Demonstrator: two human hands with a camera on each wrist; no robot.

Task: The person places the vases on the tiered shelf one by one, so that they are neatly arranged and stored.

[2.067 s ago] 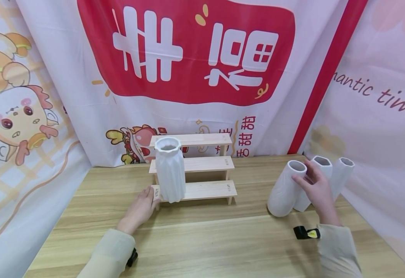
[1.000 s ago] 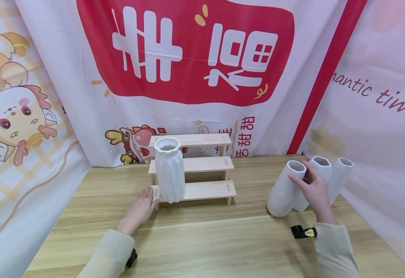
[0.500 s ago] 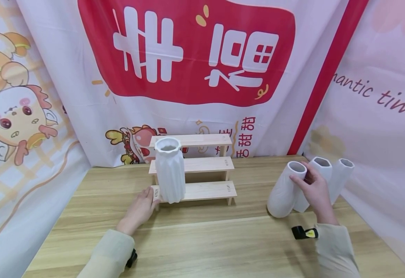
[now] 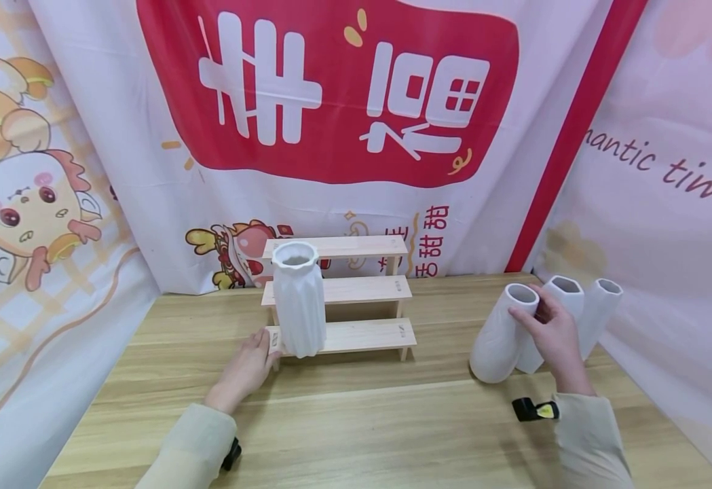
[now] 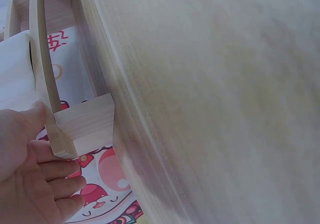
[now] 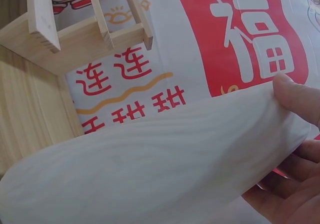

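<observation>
The round-mouthed white vase [image 4: 493, 343] stays right of the three-tier wooden stand [image 4: 364, 333]. The right hand [image 4: 557, 336], slightly further left than before, grips the vase's upper end; the left hand [image 4: 246, 367] still pinches the stand's left end.

There are four white vases [image 4: 303, 305], two hands [image 4: 247, 367], one three-shelf wooden stand [image 4: 364, 290] and one table [image 4: 386, 435].

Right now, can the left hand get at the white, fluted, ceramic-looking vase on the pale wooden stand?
Probably yes: the left hand grips the stand beside the vase, nothing visible between them.
</observation>
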